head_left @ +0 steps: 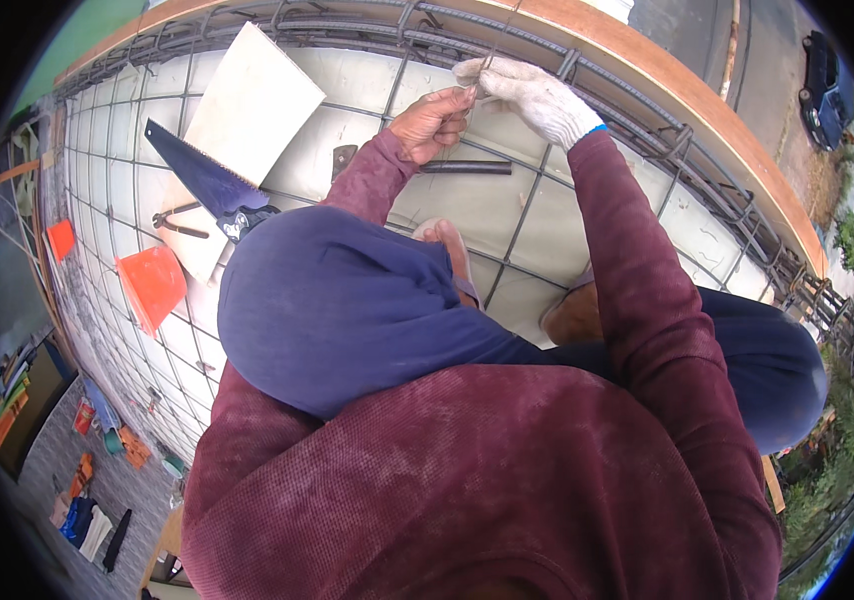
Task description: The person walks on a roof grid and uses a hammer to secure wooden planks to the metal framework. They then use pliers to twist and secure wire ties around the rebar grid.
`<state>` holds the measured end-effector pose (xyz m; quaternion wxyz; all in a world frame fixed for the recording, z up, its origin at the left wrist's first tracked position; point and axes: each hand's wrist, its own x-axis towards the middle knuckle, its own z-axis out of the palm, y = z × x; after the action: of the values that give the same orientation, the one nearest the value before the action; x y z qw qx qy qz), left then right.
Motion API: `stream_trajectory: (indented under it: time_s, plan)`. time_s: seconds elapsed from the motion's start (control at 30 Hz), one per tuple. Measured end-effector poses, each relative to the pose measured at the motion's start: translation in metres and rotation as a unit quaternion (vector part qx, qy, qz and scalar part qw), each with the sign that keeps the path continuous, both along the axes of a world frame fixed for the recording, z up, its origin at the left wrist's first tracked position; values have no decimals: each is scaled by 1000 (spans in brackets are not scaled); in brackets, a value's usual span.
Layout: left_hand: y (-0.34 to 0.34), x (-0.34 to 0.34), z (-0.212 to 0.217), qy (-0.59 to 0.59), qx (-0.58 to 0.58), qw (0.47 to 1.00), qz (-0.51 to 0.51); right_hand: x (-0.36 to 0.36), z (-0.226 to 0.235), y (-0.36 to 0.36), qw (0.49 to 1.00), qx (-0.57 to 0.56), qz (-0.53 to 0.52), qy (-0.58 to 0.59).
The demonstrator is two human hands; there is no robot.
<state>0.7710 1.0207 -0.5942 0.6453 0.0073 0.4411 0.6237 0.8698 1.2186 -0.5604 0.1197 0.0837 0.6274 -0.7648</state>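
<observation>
My bare left hand [434, 122] is closed, thumb and fingertips pinching a thin tie wire [488, 65] beside the bundled rebar [437, 42]. Against it from the right comes my right hand [539, 98] in a white knit glove, its fingers together and bent over the same wire. Exactly how the gloved fingertips grip is hard to see. Below the hands, a hammer [472, 167] with a dark handle lies across the rebar mesh [519, 225], partly hidden behind my left wrist. My sandalled feet are under my bent knees, on the pale surface beneath the mesh.
To the left lie a handsaw [192, 170], a pale board [252, 95], pincers [182, 219] and an orange bucket-like container [151, 288]. A wooden formwork edge [687, 105] curves along the far and right side. Beyond it are a road and a parked dark vehicle [825, 92], lower down.
</observation>
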Motion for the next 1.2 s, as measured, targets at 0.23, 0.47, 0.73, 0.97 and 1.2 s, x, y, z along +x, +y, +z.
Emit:
stream_trajectory:
  time_s: [0.23, 0.47, 0.73, 0.97, 1.2]
  plan:
    - [5, 21, 7, 328, -152, 927, 100, -12, 15, -18, 985, 85, -48, -142]
    - [1, 29, 13, 319, -154, 925, 135, -19, 18, -18, 932, 289, -12, -216]
    - [1, 39, 16, 155, -118, 961, 197, -2, 9, -26, 973, 188, -91, -99]
    - [-2, 44, -7, 379, -172, 904, 95, -3, -16, -27, 911, 402, -57, -71]
    - [-7, 52, -12, 452, -187, 871, 44, -10, -46, -47, 908, 391, -124, -86]
